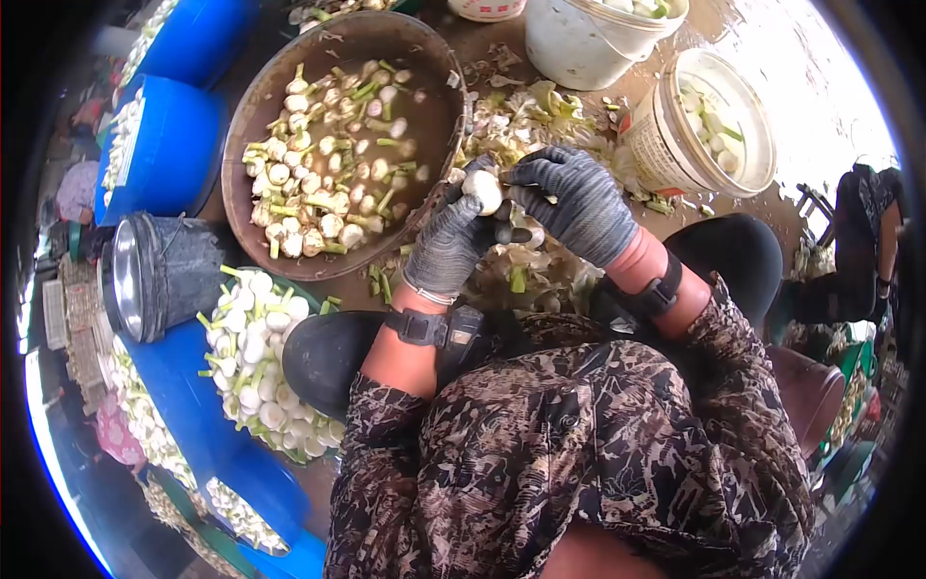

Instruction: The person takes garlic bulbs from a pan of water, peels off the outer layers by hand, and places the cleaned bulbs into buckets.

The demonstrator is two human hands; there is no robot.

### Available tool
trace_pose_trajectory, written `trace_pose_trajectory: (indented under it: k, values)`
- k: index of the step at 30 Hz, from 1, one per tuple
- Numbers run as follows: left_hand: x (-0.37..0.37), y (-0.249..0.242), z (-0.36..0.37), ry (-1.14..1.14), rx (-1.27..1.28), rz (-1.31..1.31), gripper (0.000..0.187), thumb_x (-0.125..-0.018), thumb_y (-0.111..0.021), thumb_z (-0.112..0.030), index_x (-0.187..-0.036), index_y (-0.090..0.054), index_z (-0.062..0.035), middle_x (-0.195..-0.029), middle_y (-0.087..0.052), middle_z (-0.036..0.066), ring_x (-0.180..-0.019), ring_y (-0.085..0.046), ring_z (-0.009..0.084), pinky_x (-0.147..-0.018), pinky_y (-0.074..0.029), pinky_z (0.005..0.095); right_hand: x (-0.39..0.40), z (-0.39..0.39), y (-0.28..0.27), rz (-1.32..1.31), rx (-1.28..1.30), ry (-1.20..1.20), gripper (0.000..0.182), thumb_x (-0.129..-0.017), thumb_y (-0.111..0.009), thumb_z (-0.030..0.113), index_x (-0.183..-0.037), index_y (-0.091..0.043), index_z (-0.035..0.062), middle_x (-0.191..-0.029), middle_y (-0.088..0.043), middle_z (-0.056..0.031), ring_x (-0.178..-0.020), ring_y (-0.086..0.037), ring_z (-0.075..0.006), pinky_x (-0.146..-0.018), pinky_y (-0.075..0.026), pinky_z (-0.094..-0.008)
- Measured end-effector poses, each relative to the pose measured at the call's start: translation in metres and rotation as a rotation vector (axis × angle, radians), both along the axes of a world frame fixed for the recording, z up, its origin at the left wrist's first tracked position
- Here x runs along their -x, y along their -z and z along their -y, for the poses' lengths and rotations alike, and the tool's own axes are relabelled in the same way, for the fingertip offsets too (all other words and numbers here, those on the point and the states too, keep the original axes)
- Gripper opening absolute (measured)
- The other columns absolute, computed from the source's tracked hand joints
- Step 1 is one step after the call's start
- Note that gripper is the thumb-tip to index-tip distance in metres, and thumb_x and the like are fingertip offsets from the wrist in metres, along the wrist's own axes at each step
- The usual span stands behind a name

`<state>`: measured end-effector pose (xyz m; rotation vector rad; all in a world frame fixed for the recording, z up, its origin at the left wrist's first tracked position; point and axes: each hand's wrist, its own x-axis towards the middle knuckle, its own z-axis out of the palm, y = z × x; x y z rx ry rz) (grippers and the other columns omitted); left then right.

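Observation:
A white garlic bulb (482,191) is held in my left hand (446,246), its gloved fingers closed around it. My right hand (575,201), in the same kind of grey glove, is beside the bulb with fingers pinched together; what they hold is hidden. Just left of my hands, a wide round basin (238,145) holds murky water and many garlic bulbs (311,183) with short green stems. Under and beyond my hands lies a heap of peeled skins and leaf scraps (540,121).
At the right stands a tilted white bucket (651,145) with bulbs in water; another white bucket (569,48) is behind it. A pile of peeled garlic (260,357) sits by my left knee. Blue tubs (169,145) and a dark bucket (183,270) line the left. Another person (858,241) is at far right.

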<state>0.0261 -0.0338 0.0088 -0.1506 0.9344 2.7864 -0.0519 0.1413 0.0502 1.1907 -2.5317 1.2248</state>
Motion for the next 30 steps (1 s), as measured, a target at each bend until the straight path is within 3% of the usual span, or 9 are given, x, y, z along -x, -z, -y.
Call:
trace_pose_trajectory:
  k: [9, 13, 15, 18, 19, 22, 23, 28, 30]
  values:
    - [0.008, -0.023, -0.024, 0.016, 0.113, 0.109, 0.063, -0.080, -0.070, -0.025, -0.135, -0.047, -0.0061, -0.096, -0.061, 0.006, -0.083, -0.058, 0.0155, -0.065, -0.047, 0.0283, -0.008, -0.009, 0.002, -0.116, -0.159, 0.144, 0.014, -0.074, -0.071, 0.019, -0.083, -0.066, 0.0093, -0.077, -0.063, -0.0118, -0.074, -0.059, -0.0325, -0.067, -0.049, -0.0437]
    - [0.012, -0.023, -0.024, 0.139, 0.324, 0.038, 0.070, -0.074, -0.072, -0.030, -0.134, -0.047, -0.0031, -0.091, -0.060, 0.007, -0.064, -0.055, 0.0152, -0.066, -0.056, 0.0357, -0.004, -0.015, 0.006, 0.407, -0.180, 0.189, 0.022, -0.078, -0.072, 0.022, -0.087, -0.064, 0.0035, -0.081, -0.065, -0.0162, -0.074, -0.060, -0.0361, -0.069, -0.049, -0.0392]
    - [0.015, -0.016, -0.021, 0.300, 0.362, -0.067, 0.068, -0.081, -0.067, -0.035, -0.136, -0.045, -0.0005, -0.111, -0.063, 0.006, -0.081, -0.062, 0.0122, -0.070, -0.054, 0.0223, -0.003, -0.022, 0.010, 0.532, -0.159, 0.164, 0.025, -0.086, -0.069, 0.023, -0.093, -0.063, 0.0000, -0.081, -0.066, -0.0139, -0.072, -0.061, -0.0269, -0.069, -0.048, -0.0351]
    - [0.015, -0.022, -0.033, 0.247, 0.365, -0.049, 0.058, -0.084, -0.064, -0.033, -0.130, -0.050, -0.0005, -0.104, -0.065, 0.004, -0.080, -0.063, 0.0128, -0.070, -0.054, 0.0249, -0.001, -0.026, 0.030, 0.761, 0.033, 0.149, 0.023, -0.094, -0.061, 0.019, -0.102, -0.062, -0.0020, -0.082, -0.064, -0.0040, -0.077, -0.050, -0.0070, -0.070, -0.048, -0.0296]
    - [0.016, -0.029, -0.032, 0.227, 0.413, -0.031, 0.053, -0.086, -0.063, -0.033, -0.127, -0.052, -0.0010, -0.102, -0.065, 0.004, -0.081, -0.063, 0.0131, -0.070, -0.054, 0.0259, -0.001, -0.029, 0.022, 0.869, 0.115, 0.128, 0.033, -0.091, -0.061, 0.029, -0.099, -0.064, -0.0028, -0.084, -0.068, -0.0163, -0.076, -0.063, -0.0208, -0.073, -0.050, -0.0352]
    - [0.012, -0.018, -0.026, 0.148, 0.546, 0.067, 0.047, -0.092, -0.057, -0.039, -0.121, -0.058, -0.0027, -0.116, -0.061, 0.005, -0.099, -0.060, 0.0138, -0.085, -0.051, 0.0286, -0.007, -0.031, 0.019, 0.882, 0.308, -0.011, 0.022, -0.091, -0.065, 0.016, -0.104, -0.062, -0.0011, -0.083, -0.064, -0.0056, -0.075, -0.055, -0.0101, -0.070, -0.049, -0.0283]
    - [0.025, -0.016, -0.024, 0.253, 0.655, -0.304, 0.056, -0.094, -0.058, -0.042, -0.134, -0.049, -0.0039, -0.114, -0.059, 0.001, -0.096, -0.056, 0.0091, -0.084, -0.049, 0.0257, -0.008, -0.029, 0.017, 0.658, 0.311, -0.030, 0.020, -0.089, -0.065, 0.010, -0.106, -0.062, -0.0004, -0.081, -0.063, -0.0046, -0.074, -0.055, -0.0091, -0.068, -0.048, -0.0272]
    - [0.016, 0.002, -0.023, 0.249, 0.992, -0.343, 0.063, -0.092, -0.058, -0.012, -0.148, -0.030, -0.0091, -0.118, -0.054, 0.002, -0.099, -0.050, 0.0106, -0.090, -0.046, 0.0284, -0.010, -0.025, 0.027, 0.493, 0.090, 0.111, 0.015, -0.089, -0.066, 0.014, -0.091, -0.057, 0.0011, -0.076, -0.059, -0.0029, -0.068, -0.056, -0.0102, -0.062, -0.050, -0.0295]
    - [0.014, -0.003, -0.027, 0.269, 0.996, -0.249, 0.068, -0.088, -0.057, -0.002, -0.149, -0.028, -0.0092, -0.119, -0.056, 0.006, -0.105, -0.053, 0.0157, -0.094, -0.045, 0.0306, -0.008, -0.023, 0.025, 1.100, 0.339, 0.205, 0.020, -0.091, -0.065, 0.018, -0.096, -0.055, 0.0011, -0.079, -0.059, -0.0028, -0.068, -0.056, -0.0099, -0.057, -0.049, -0.0276]
